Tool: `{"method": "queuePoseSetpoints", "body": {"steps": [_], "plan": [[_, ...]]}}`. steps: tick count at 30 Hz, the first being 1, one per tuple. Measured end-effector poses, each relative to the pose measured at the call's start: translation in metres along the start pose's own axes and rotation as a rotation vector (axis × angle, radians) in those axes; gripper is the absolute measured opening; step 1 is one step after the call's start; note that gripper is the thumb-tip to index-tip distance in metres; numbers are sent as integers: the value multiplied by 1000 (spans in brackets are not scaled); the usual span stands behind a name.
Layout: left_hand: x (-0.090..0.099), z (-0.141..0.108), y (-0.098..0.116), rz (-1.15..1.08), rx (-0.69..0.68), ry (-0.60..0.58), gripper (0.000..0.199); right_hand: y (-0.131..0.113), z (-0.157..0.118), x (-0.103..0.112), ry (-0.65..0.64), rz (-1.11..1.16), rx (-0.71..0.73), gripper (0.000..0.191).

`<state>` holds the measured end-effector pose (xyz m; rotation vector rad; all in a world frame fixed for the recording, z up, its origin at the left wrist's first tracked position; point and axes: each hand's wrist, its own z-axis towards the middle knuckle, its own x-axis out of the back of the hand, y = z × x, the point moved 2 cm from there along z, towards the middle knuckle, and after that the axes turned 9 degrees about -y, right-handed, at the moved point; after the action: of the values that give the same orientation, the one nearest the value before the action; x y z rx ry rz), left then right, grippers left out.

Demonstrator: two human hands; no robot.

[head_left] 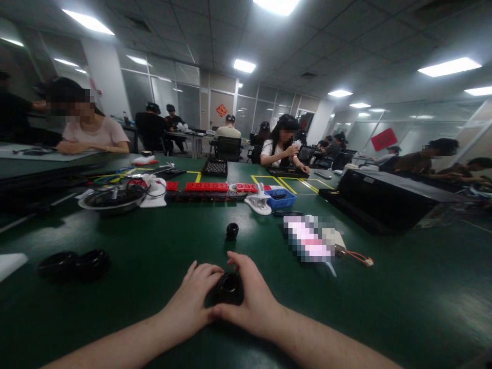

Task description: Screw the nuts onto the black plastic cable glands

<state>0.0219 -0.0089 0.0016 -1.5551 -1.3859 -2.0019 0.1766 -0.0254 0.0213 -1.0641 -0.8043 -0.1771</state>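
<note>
A glossy black round part (226,293) with a ring-like opening on top rests low in front of me, on the green table. My left hand (198,293) curves around its left side, fingers bent against it. From the right, my right hand (251,294) cups the same part, with the thumb at its near side and the fingers bent over the far side. The two thumbs meet in front of it, so its lower edge is partly hidden. Just beyond my fingers stands a smaller black cylindrical piece (232,231), touched by neither hand.
Two black round pieces (57,264) lie to the left. Farther back are a metal bowl (111,206), red power strips (206,186), a white clip (259,201) and a blue bin (282,198). A large black box (388,200) stands at right. People sit at surrounding tables.
</note>
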Motion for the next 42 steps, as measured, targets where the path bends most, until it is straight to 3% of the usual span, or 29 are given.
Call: {"method": "queuePoseSetpoints", "body": {"steps": [3, 8, 11, 14, 16, 20, 24, 27, 31, 35, 42], "plan": [[2, -1, 3, -16, 4, 11, 37, 0, 1, 0, -9, 21, -68, 71], [1, 1, 1, -37, 29, 32, 40, -6, -3, 1, -91, 77, 127, 76], [1, 1, 2, -41, 26, 39, 36, -5, -1, 1, -16, 19, 25, 79], [2, 1, 4, -58, 30, 44, 36, -4, 0, 1, 12, 27, -33, 65], [3, 0, 4, -75, 37, 50, 40, -8, -2, 2, -37, 52, 59, 57], [2, 0, 3, -58, 44, 104, 42, -15, -6, 5, -87, -3, 227, 69], [-2, 0, -3, -25, 60, 166, 40, -9, -2, 4, 5, -112, 86, 79], [-4, 2, -7, 8, 32, 147, 41, -3, 2, 1, 2, -79, -9, 82], [-4, 1, -8, 29, -13, 116, 34, -2, -1, 3, -48, 20, -8, 69], [-2, 1, -7, 35, 6, 116, 30, -3, -4, 7, -99, 79, 17, 75], [-3, 1, -5, 42, 13, 110, 36, 1, 0, 3, -34, 92, -176, 79]]}}
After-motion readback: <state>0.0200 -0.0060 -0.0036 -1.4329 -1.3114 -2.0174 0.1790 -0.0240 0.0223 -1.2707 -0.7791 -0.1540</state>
